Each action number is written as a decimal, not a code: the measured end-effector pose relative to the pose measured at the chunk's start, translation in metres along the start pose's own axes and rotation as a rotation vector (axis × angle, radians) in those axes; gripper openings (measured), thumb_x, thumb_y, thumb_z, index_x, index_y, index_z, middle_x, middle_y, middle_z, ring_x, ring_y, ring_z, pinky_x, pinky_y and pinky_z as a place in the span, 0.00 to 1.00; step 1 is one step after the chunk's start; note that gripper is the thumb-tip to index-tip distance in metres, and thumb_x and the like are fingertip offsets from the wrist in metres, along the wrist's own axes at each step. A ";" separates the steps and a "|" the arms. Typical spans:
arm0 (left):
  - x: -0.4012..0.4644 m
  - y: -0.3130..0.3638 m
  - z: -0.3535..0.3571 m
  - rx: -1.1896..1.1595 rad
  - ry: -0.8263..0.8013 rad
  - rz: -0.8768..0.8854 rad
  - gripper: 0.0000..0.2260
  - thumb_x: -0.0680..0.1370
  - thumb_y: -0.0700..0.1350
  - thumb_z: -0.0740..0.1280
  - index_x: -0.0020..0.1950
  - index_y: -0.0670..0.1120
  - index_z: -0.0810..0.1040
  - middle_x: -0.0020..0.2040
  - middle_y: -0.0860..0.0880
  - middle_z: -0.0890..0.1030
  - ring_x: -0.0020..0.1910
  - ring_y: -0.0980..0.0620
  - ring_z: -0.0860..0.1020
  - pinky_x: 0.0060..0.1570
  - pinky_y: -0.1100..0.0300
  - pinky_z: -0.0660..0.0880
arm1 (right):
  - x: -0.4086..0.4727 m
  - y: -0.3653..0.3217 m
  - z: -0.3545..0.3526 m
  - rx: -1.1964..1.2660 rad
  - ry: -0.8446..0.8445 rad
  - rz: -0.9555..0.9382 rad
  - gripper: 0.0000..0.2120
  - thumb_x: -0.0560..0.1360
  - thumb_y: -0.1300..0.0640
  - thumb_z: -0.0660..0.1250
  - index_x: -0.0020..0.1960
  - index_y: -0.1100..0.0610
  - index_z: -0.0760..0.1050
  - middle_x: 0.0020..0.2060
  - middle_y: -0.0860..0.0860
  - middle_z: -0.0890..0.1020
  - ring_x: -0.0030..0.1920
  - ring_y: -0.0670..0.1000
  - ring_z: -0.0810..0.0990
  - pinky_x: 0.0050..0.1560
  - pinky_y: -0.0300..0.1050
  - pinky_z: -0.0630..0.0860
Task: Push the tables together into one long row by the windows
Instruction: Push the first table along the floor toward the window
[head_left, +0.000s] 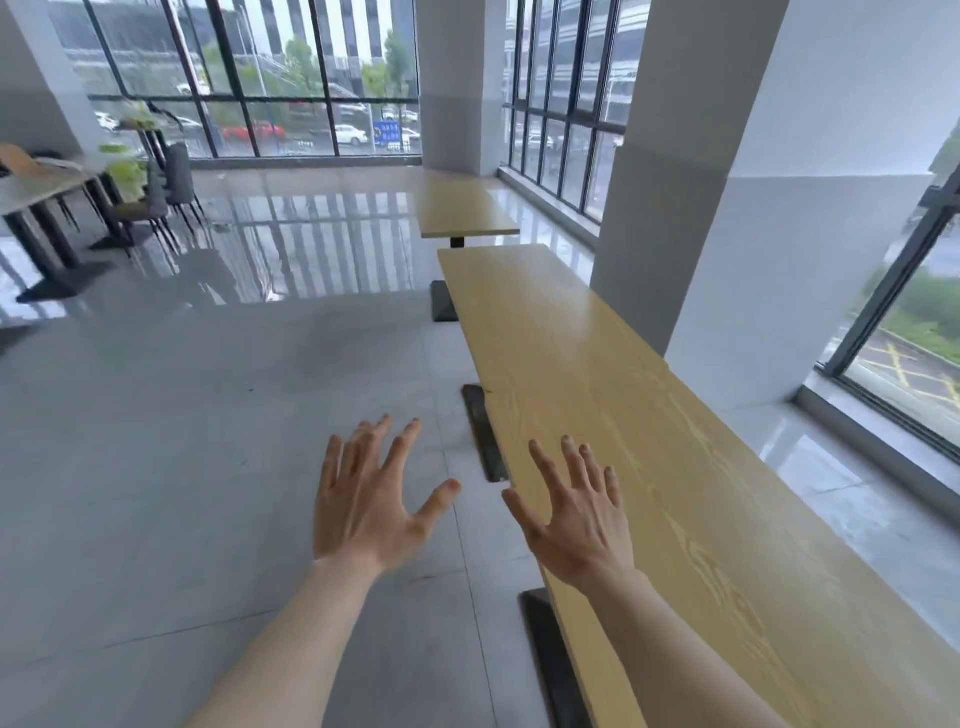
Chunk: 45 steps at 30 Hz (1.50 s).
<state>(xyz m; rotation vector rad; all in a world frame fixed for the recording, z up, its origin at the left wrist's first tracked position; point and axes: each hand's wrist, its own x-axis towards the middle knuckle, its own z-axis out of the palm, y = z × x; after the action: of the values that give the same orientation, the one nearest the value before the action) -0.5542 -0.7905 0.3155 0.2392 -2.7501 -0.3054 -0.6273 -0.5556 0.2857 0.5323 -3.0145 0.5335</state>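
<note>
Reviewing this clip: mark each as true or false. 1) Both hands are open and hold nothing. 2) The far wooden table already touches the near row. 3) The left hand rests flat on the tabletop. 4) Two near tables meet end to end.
1) True: the left hand and right hand are spread and empty.
2) False: a gap separates the far light-wood table from the near light-wood table row.
3) False: it hovers over the grey tiled floor.
4) True: a seam crosses the row.
</note>
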 end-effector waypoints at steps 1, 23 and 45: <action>0.007 -0.004 0.001 0.036 -0.008 0.003 0.48 0.69 0.81 0.36 0.83 0.58 0.57 0.83 0.48 0.60 0.83 0.45 0.55 0.82 0.44 0.44 | 0.005 -0.003 -0.001 -0.006 -0.014 -0.002 0.40 0.77 0.22 0.41 0.84 0.37 0.42 0.85 0.49 0.42 0.84 0.53 0.38 0.83 0.59 0.39; 0.617 -0.365 0.111 -0.024 0.027 -0.017 0.47 0.70 0.80 0.36 0.83 0.59 0.56 0.83 0.50 0.59 0.83 0.47 0.53 0.81 0.46 0.38 | 0.682 -0.233 0.100 -0.092 0.049 -0.028 0.39 0.77 0.23 0.43 0.84 0.38 0.42 0.85 0.50 0.43 0.84 0.54 0.39 0.83 0.59 0.41; 1.281 -0.648 0.296 -0.011 0.056 -0.064 0.43 0.71 0.80 0.42 0.82 0.61 0.58 0.82 0.50 0.61 0.82 0.47 0.55 0.82 0.44 0.42 | 1.421 -0.349 0.207 -0.097 0.043 -0.108 0.41 0.75 0.23 0.39 0.84 0.38 0.41 0.85 0.50 0.42 0.84 0.54 0.38 0.83 0.56 0.38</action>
<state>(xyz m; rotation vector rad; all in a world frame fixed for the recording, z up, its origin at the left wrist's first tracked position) -1.7611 -1.6222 0.3182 0.3286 -2.6890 -0.3257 -1.8411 -1.3977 0.3364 0.6630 -2.9317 0.3848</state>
